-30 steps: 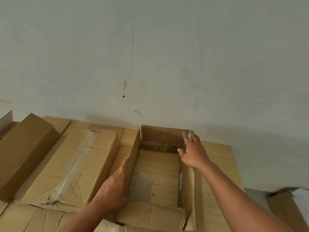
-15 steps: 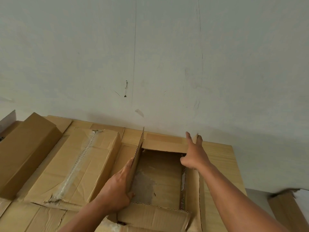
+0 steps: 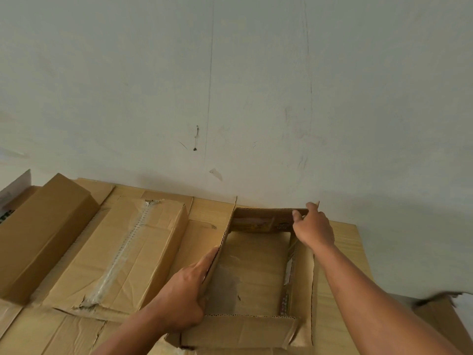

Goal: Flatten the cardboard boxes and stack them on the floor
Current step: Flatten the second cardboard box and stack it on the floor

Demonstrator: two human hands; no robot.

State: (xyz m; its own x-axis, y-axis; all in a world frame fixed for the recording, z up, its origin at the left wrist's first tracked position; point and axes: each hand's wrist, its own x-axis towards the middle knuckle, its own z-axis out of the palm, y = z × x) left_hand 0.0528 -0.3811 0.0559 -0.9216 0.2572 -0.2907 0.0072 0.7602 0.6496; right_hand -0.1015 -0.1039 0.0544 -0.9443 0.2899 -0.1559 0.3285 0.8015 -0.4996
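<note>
An open cardboard box (image 3: 250, 272) lies in front of me on a layer of flat cardboard, its flaps standing up and a dark stain on its inner bottom. My left hand (image 3: 183, 295) grips the box's left flap, fingers along the outside and thumb on the inside. My right hand (image 3: 313, 228) pinches the far flap at its right corner, thumb on the printed inner face. The near flap (image 3: 240, 331) lies folded outward toward me.
A taped closed box (image 3: 122, 254) lies left of the open one, and a longer closed box (image 3: 38, 234) sits further left. A pale wall rises right behind them. Another carton (image 3: 440, 319) shows at the lower right, beyond the edge of the cardboard stack.
The far flap, pushed flat toward the wall half a second ago, stands up again with my right hand's thumb on its inner face. My left hand stays on the left flap.
</note>
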